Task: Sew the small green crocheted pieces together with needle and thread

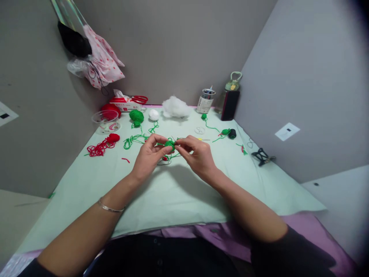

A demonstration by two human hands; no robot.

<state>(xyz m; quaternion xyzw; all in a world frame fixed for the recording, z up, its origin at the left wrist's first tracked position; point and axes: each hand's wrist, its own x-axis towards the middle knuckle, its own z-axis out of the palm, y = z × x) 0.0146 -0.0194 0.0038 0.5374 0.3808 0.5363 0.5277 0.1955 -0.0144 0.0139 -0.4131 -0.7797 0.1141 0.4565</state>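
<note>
Near the middle of the table, my left hand (pixel 149 156) is closed around a small green crocheted piece (pixel 170 144), thumb in front and fingers behind. My right hand (pixel 197 156) meets its right edge with thumb and forefinger pinched together. A thin dark line shows by those fingertips, too fine to name. Green yarn strands and a small red bit (pixel 165 158) hang or lie just below the piece; which, I cannot tell. Left of my left hand lies a loose tangle of green yarn (pixel 131 142).
Red yarn (pixel 99 149), a clear plastic tub (pixel 105 125), a green yarn ball (pixel 136 115), a white ball (pixel 153 114) and white stuffing (pixel 175 107) lie along the left and back. A pen jar (pixel 205 102), a phone (pixel 230 105) and a black stand (pixel 261 157) are at right.
</note>
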